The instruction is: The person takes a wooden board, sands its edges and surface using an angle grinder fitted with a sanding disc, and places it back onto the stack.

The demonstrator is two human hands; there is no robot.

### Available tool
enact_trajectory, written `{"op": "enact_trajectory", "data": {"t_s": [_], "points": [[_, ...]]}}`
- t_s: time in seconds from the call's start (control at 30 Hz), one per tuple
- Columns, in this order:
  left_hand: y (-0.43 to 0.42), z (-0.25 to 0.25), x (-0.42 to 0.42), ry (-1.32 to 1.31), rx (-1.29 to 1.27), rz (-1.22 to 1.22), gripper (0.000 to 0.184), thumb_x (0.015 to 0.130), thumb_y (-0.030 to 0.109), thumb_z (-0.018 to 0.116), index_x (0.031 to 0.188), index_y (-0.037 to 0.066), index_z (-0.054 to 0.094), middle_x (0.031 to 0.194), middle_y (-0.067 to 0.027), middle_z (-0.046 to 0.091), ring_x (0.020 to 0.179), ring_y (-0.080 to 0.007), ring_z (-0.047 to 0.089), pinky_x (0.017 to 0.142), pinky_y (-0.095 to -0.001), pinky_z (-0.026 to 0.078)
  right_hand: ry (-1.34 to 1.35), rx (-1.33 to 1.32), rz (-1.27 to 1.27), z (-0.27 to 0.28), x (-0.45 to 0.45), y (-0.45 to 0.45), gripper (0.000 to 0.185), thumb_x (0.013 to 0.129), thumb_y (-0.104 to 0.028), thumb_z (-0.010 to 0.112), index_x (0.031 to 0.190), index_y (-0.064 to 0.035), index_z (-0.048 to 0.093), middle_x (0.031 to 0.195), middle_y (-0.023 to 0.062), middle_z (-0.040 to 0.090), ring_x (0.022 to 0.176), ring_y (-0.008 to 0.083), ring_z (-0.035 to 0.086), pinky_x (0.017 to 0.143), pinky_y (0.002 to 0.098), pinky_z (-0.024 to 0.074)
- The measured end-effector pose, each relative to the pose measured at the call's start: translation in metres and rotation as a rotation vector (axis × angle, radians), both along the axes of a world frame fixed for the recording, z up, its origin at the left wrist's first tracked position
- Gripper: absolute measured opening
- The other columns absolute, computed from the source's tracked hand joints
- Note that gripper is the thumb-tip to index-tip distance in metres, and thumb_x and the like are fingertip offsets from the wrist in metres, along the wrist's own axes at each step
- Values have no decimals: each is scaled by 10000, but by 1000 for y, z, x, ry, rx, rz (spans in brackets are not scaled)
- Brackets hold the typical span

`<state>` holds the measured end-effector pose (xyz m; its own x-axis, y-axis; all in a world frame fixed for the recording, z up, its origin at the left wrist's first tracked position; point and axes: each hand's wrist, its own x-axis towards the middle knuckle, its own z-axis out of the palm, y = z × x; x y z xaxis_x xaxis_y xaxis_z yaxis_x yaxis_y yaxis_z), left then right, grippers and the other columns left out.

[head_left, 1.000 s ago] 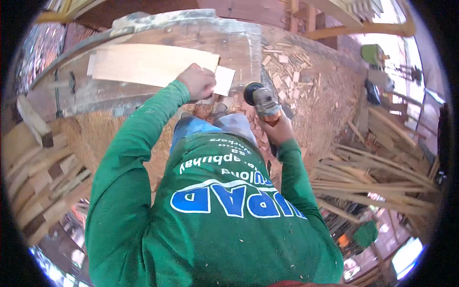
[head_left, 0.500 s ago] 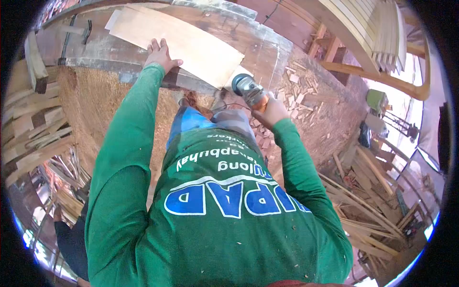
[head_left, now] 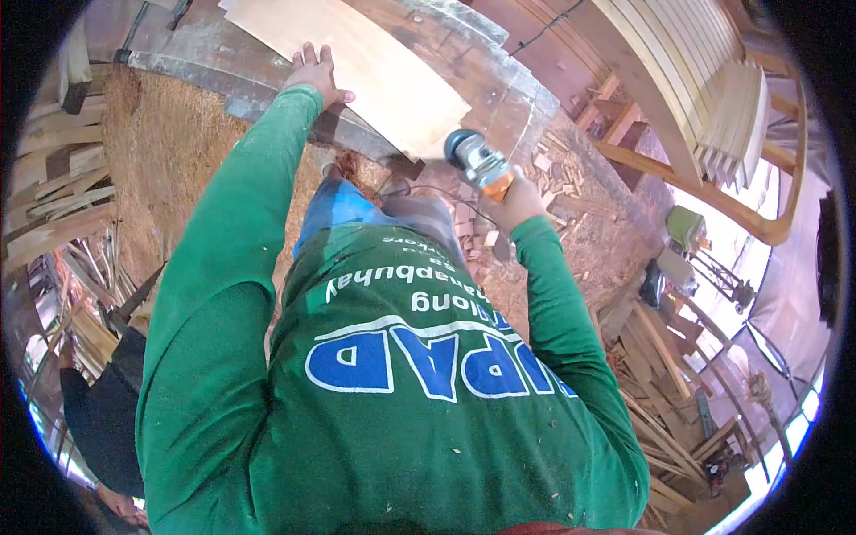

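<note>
A pale wooden board [head_left: 374,71] lies on the workbench, its right end at the bench's near corner. My left hand [head_left: 318,78] rests on the board's near edge with fingers spread and thumb out to the side. In my right hand [head_left: 517,201] is an angle grinder [head_left: 486,168] with an orange body and a metal head, gripped around the body. Its dark round disc [head_left: 461,145] sits just beside the board's right end; whether the two touch I cannot tell.
The workbench [head_left: 205,80] is dusty. Wood offcuts [head_left: 566,183] and sawdust [head_left: 169,169] cover the floor. Curved slats [head_left: 660,71] stand stacked at upper right, wood strips [head_left: 660,446] lie lower right, planks [head_left: 67,178] are piled left. Another person's dark sleeve [head_left: 107,401] shows at lower left.
The whole view has shifted, so board and bench appear higher. The grinder's head looks tilted differently and its disc shows more from the side. My left hand keeps its place on the board.
</note>
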<state>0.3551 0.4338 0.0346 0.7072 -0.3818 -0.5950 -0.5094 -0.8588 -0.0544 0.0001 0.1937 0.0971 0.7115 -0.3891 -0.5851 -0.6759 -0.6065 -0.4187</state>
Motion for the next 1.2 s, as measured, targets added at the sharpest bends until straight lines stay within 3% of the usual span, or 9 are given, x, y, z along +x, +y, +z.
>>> {"op": "enact_trajectory", "data": {"t_s": [0.1,0.27,0.37,0.47,0.63,0.87,0.9,1.0,1.2], "points": [[-2,-4,1,-4,25,3,1276,770,624,831,1658,45,118,1688,-329,106,1549,-531,166,1268,-538,266,-36,-8,-121,0,7,-10,667,770,-414,833,1226,-1,575,1022,296,721,990,469,707,849,531,584],[-4,-4,5,15,25,12,1284,765,609,844,1658,48,110,1704,-304,73,1562,-517,132,1247,-579,296,88,-8,79,15,10,15,615,795,-417,817,1186,2,594,1022,284,720,1003,466,706,860,531,576],[-2,7,-2,-4,-40,-12,1267,773,596,842,1618,-45,148,1640,-406,149,1512,-575,230,1244,-557,304,112,3,89,9,11,9,633,799,-423,815,1207,11,600,1040,295,723,1012,452,709,868,536,572],[-3,9,-1,7,-36,3,1277,761,591,853,1625,-27,145,1639,-402,167,1517,-568,223,1236,-566,315,-30,-3,-50,-3,8,-13,637,811,-430,801,1213,24,604,1052,302,723,1019,443,712,869,540,569],[-1,-15,3,-28,-44,-18,1275,762,578,861,1630,-15,140,1652,-371,173,1531,-548,204,1243,-563,310,150,-59,261,2,0,20,727,787,-424,810,1315,-17,520,1020,281,725,1023,489,697,879,530,576],[-11,11,0,-1,9,25,1257,773,578,857,1623,-23,153,1655,-369,166,1524,-554,220,1236,-557,327,-92,80,-118,0,0,-13,580,776,-480,807,1127,-29,711,1058,258,742,1018,447,721,892,487,585],[-11,11,1,-2,21,38,1247,774,570,859,1626,-9,157,1664,-357,152,1524,-552,220,1229,-564,342,66,-87,40,-20,-12,-8,609,772,-447,818,1192,-28,680,1053,260,740,1010,456,717,883,491,584],[-5,13,-1,-5,-18,9,1241,777,574,853,1626,-6,159,1658,-363,160,1512,-562,244,1221,-571,350,113,-25,125,-3,-10,25,603,773,-398,823,1220,-32,650,1062,272,733,1014,465,712,866,507,583],[-6,6,3,14,9,33,1277,750,597,861,1648,42,142,1690,-315,126,1546,-523,191,1249,-557,308,-78,-7,-104,-12,-14,-8,535,802,-380,778,1161,-11,632,925,255,743,920,446,732,811,495,597]]}}
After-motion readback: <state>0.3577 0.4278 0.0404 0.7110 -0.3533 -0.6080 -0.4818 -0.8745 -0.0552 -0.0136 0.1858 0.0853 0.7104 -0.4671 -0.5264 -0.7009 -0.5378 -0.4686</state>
